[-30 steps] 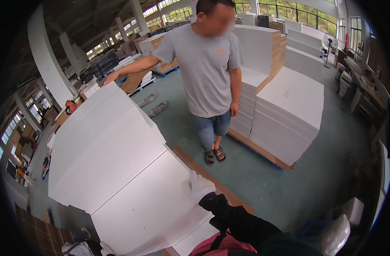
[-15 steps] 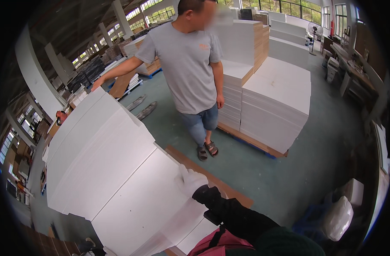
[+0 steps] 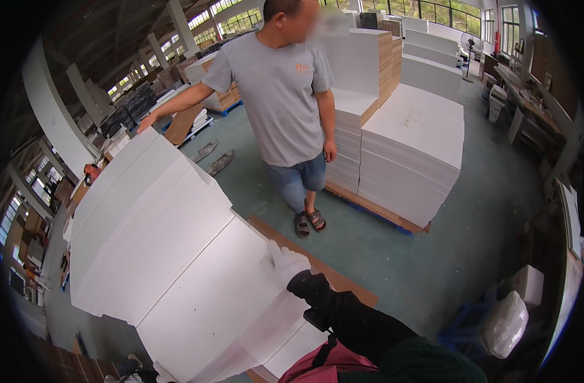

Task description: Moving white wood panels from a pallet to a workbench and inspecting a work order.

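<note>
Two white-gloved hands belong to the wearer. The right hand (image 3: 285, 263) rests at the right edge of a broad white panel (image 3: 209, 306), fingers stretched along it; whether it pinches the panel cannot be told. The left hand (image 3: 164, 374) is mostly cut off at the lower edge, its shape unclear. The panel lies flat in front of the wearer, beside a stepped pile of white boards (image 3: 139, 223), a narrow seam between them. Across it, a co-worker (image 3: 273, 108) in grey lays one hand on the pile's far corner. Boards here and on the pallet stack (image 3: 410, 159) behind already lie piled flat; how much handling remains cannot be judged. Small orange lettering (image 3: 303, 67) marks the co-worker's shirt; the panel shows dark specks, no readable label.
</note>
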{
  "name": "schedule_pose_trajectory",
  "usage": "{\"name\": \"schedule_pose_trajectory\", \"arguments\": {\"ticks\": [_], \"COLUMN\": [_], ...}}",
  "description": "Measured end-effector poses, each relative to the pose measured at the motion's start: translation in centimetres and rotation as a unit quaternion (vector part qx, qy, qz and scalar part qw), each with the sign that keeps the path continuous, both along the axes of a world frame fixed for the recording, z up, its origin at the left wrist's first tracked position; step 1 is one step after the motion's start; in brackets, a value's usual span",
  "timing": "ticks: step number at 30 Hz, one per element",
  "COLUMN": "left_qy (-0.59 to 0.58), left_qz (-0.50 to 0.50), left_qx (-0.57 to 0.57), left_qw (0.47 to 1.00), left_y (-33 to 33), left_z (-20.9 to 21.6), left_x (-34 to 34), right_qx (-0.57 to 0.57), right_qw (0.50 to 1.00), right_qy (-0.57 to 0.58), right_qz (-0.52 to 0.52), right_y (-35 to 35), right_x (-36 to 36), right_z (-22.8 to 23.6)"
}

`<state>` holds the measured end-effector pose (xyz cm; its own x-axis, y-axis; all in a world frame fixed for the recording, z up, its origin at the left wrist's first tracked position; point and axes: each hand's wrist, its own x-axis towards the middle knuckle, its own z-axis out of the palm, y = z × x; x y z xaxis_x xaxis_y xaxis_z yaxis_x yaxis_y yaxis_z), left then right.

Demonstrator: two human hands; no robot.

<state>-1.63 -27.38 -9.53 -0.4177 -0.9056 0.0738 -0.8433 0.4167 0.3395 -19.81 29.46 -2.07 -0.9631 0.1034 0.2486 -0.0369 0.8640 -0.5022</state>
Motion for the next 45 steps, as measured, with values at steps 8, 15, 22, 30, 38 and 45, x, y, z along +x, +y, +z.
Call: {"name": "schedule_pose_trajectory", "arguments": {"ticks": [8, 15, 22, 30, 38, 45], "left_qy": [-0.007, 0.124, 0.055, 0.1, 0.088, 0.076], "left_qz": [0.027, -0.004, -0.027, -0.038, -0.034, -0.028], "left_qx": [0.068, 0.061, 0.117, 0.091, 0.096, 0.094], "left_qw": [0.997, 0.99, 0.991, 0.99, 0.991, 0.992], "left_y": [0.0, -7.4, -2.4, -3.3, -1.8, -0.8], "left_z": [0.3, -4.6, -2.1, -2.6, -1.6, -0.8], "left_x": [0.0, 0.6, -0.6, 0.1, -0.1, 0.0], "right_qx": [-0.007, -0.018, -0.004, -0.01, -0.007, -0.007], "right_qw": [1.0, 0.998, 1.0, 1.0, 1.0, 0.999], "right_qy": [-0.01, -0.058, -0.002, -0.009, -0.027, -0.039], "right_qz": [0.0, 0.035, -0.008, 0.0, 0.002, -0.003], "right_y": [-0.1, -1.4, -0.4, -0.9, -0.6, -0.7], "right_x": [0.1, 0.0, 0.0, 0.0, 0.1, 0.3], "right_z": [0.4, 1.4, -0.1, 0.2, 0.9, 1.0]}}
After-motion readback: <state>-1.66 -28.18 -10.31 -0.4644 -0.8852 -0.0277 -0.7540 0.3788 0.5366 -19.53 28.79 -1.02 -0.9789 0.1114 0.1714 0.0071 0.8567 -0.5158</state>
